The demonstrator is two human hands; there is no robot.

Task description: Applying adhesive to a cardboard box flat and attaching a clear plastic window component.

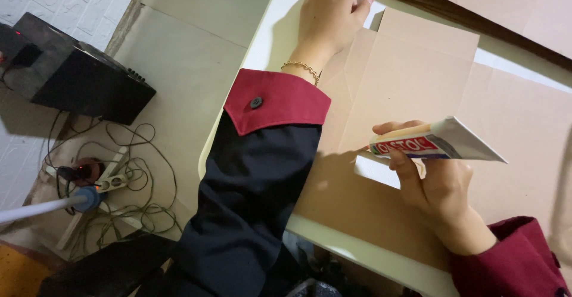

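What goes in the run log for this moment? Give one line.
left hand: pinching flap of flat brown cardboard box blank | right hand: gripping white squeeze tube of glue | surface: white table

A flattened brown cardboard box blank (411,94) lies on the white table (280,29). Above its near flap hovers a white tube (438,142) (red label band, crimped tail). More flat cardboard sheets (494,5) are stacked beyond it.

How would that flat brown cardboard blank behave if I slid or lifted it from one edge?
The cardboard blank lies flat on the white table, so it probably slides easily. Its creased flaps and cut-outs suggest it would hinge and sag if lifted by one edge. The left hand pinches its top flap; the right hand holds a glue tube.
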